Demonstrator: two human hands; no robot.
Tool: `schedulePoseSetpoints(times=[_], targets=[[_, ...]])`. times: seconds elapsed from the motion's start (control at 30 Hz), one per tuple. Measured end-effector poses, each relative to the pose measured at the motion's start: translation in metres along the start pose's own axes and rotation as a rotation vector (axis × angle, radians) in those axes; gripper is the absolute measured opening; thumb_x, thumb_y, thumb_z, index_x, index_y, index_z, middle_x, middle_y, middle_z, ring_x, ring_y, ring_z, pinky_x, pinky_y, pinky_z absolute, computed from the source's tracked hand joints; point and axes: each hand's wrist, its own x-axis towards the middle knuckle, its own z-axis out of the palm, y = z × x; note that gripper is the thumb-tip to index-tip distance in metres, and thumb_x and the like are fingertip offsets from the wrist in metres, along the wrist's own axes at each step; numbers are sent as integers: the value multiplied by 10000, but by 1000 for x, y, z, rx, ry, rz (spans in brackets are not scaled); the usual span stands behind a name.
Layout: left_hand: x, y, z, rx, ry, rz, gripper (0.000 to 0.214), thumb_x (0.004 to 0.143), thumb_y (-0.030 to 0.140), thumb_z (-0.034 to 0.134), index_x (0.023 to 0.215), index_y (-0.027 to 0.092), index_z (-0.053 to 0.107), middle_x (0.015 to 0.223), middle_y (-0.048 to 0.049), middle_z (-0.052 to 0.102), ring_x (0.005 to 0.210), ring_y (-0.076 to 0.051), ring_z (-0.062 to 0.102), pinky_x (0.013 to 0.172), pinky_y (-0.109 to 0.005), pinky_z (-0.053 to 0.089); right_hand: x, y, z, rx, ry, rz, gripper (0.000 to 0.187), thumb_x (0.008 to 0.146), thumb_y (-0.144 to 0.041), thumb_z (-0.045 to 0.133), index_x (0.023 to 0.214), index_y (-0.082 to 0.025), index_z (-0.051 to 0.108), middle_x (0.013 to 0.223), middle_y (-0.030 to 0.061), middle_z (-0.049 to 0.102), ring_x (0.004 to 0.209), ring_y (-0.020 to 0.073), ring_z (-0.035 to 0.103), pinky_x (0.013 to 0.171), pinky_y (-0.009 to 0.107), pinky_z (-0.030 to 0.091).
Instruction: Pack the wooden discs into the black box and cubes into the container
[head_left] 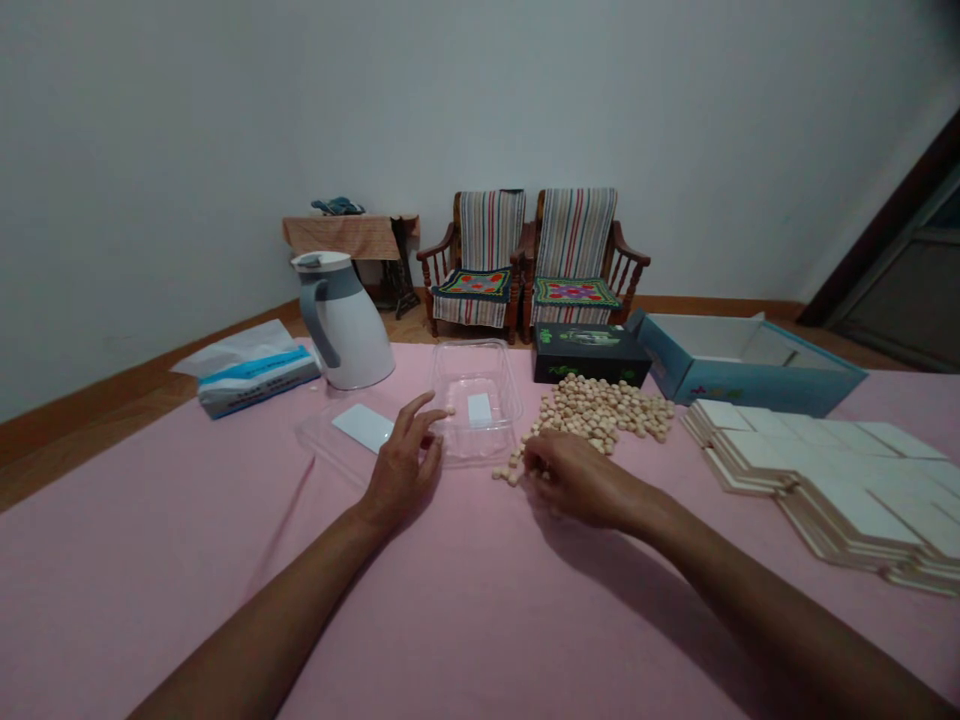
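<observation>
My left hand [407, 455] rests beside a clear plastic box [517, 405], its fingers spread and the fingertips by the box's near left side. A small pale bead [450, 411] shows right at those fingertips; whether they touch it I cannot tell. A white rectangle [480, 410] lies at the bottom of the box. Under and left of this hand is a flat clear lid [319, 440] with a white card [364, 427]. My right hand [566, 475] is at the near edge of a heap of small wooden beads [600, 405], fingers curled downward and closed; what they hold is hidden.
Behind the heap stands a black box [589, 350], with an open blue box [757, 375] to its right. Stacked pale wooden tiles [832, 470] cover the right side. On the left are a white jug [349, 335] and a tissue pack [259, 380]. Pink cloth [450, 620] covers the table.
</observation>
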Motion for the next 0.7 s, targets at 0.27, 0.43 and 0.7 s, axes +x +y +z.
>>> schedulePoseSetpoints(times=[0.27, 0.43, 0.7], targets=[[-1, -1, -1, -3, -19, -8, 327, 848, 123, 464, 1155, 224, 517, 1406, -95, 413, 798, -112, 618, 823, -341, 547, 32, -8, -37, 180, 482, -4, 91, 839, -203, 558, 889, -166, 625, 790, 15, 644, 659, 106, 549, 640, 230, 380], [-1, 1, -2, -16, -27, -8, 330, 847, 114, 465, 1154, 224, 510, 1414, -93, 403, 802, -107, 618, 820, -326, 542, 19, 8, -21, -77, 167, 119, 126, 789, -120, 553, 773, -172, 667, 766, 52, 666, 731, 157, 587, 635, 253, 350], [-1, 0, -2, -7, -35, 3, 334, 846, 113, 475, 1158, 225, 509, 1418, -98, 402, 787, -100, 616, 824, -324, 542, 17, 16, 9, -309, -8, 198, 198, 775, -49, 494, 818, -154, 656, 905, 131, 670, 848, 225, 602, 626, 280, 345]])
